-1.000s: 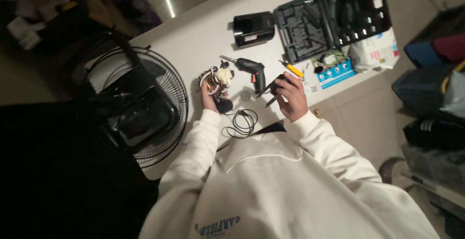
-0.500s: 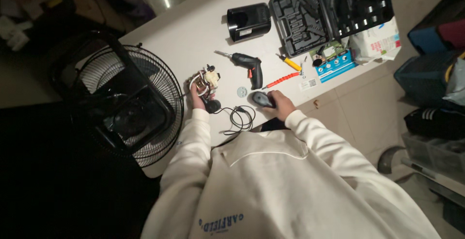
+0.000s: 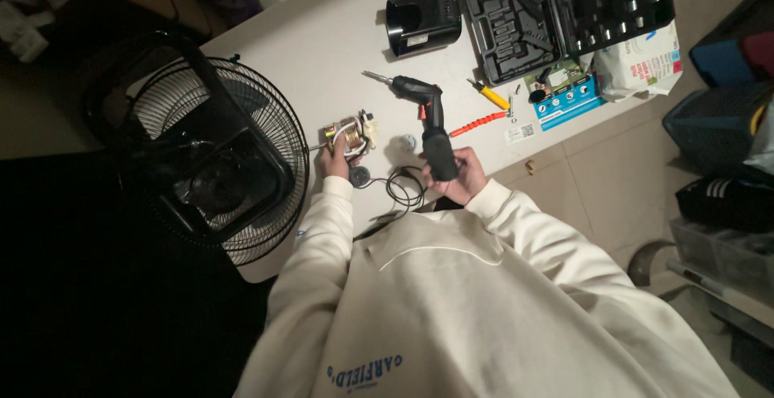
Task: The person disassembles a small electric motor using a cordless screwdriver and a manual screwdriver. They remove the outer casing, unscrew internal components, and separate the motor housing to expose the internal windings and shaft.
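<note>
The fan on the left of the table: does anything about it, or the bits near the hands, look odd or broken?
The fan lies flat on the table instead of standing. The left hand holds a bare motor with copper windings exposed, its black cable loose on the table. The right hand grips a cordless screwdriver. It looks taken apart, not broken.

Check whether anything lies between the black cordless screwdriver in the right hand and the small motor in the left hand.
Nothing visible: bare white table separates the black cordless screwdriver in the right hand from the copper-wound motor in the left hand.
</note>
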